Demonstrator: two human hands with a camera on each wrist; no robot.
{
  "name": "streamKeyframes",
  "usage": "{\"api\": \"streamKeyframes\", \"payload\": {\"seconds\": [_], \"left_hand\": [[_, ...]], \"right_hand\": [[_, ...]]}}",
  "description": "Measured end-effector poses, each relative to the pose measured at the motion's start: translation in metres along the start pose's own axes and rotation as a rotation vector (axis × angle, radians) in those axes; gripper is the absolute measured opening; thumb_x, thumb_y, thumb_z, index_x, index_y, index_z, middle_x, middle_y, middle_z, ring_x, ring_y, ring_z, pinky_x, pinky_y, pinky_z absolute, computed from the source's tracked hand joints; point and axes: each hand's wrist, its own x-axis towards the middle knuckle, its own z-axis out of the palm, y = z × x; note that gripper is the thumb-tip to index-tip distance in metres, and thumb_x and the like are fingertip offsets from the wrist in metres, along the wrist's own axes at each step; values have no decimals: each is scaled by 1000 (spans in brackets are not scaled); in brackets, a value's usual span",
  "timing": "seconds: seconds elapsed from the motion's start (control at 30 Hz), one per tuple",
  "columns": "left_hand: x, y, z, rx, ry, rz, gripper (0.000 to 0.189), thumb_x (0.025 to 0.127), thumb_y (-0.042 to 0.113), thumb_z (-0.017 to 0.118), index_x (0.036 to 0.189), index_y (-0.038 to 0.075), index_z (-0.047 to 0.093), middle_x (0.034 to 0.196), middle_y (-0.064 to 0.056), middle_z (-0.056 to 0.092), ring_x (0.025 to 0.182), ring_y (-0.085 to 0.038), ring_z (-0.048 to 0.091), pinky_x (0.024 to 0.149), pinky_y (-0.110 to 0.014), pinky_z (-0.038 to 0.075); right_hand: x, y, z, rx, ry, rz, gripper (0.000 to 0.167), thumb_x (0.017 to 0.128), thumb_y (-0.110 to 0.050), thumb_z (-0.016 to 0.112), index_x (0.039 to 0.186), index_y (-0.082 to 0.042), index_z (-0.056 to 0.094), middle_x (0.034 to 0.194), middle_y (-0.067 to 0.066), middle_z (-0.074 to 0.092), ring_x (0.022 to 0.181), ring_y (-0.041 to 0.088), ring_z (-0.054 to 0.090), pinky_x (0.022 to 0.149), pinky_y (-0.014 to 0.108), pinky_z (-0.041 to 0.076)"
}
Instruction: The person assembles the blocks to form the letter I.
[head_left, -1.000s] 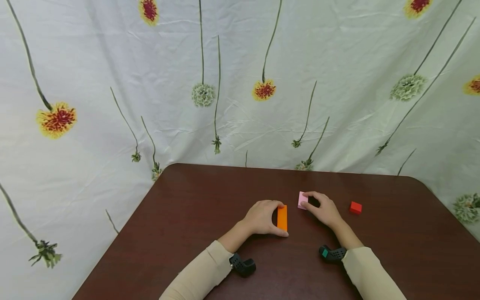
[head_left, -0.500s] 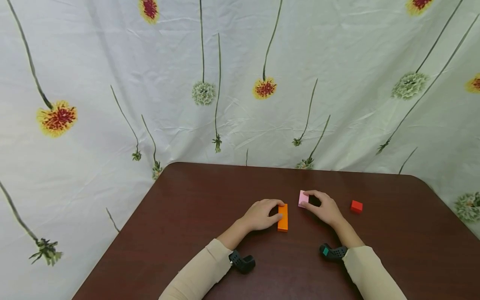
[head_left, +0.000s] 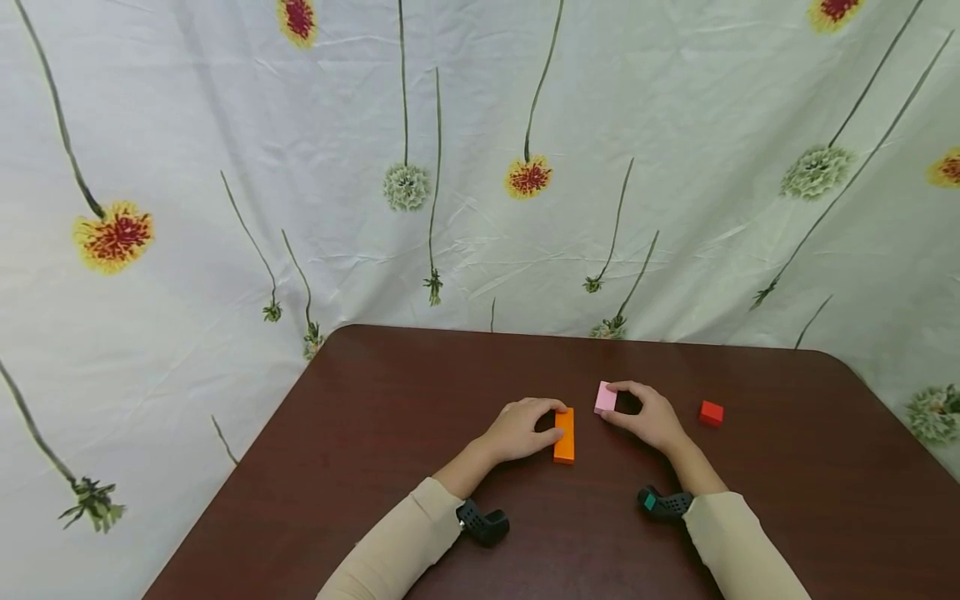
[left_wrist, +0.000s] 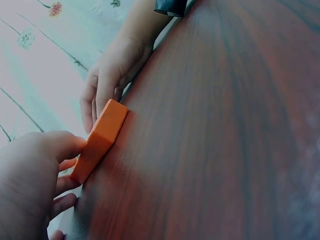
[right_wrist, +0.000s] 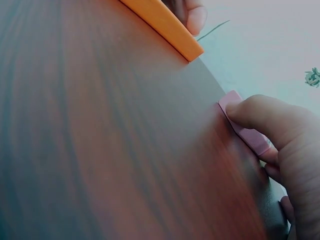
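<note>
On the brown table, my left hand holds a long orange block. Its thumb bears on the block's left side, and the index finger lies at the far end. In the left wrist view the thumb and fingers meet one end of that orange block. To the right and a little farther off, my right hand grips a shorter pink block between thumb and fingers. The right wrist view has the thumb against the pink block, with a fingertip at its other end. A gap separates the two blocks.
A small red block lies on the table to the right of my right hand. Behind the table's far edge hangs a pale cloth printed with flowers. Both wrists wear dark bands.
The left thumb has moved from the orange block's near end to its left side. The right thumb has shifted slightly toward the pink block's near corner. Both blocks have stayed put.
</note>
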Motion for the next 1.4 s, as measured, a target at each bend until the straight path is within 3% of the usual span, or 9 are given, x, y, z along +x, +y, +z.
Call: {"api": "streamKeyframes", "payload": {"seconds": [0.67, 1.4], "left_hand": [[0, 1, 0, -43, 20, -14, 39, 96, 35, 58, 132, 19, 58, 136, 2, 57, 127, -22, 47, 106, -50, 29], [0, 1, -1, -67, 27, -18, 39, 95, 34, 60, 131, 19, 59, 134, 3, 58, 127, -22, 47, 106, -50, 29]], "right_hand": [[-3, -5, -4, 54, 9, 8, 54, 82, -32, 79, 126, -5, 64, 131, 20, 57, 119, 40, 48, 101, 61, 34], [-11, -10, -12, 117, 15, -5, 55, 82, -33, 79, 127, -6, 63, 133, 19, 56, 124, 40, 45, 102, 65, 29]]}}
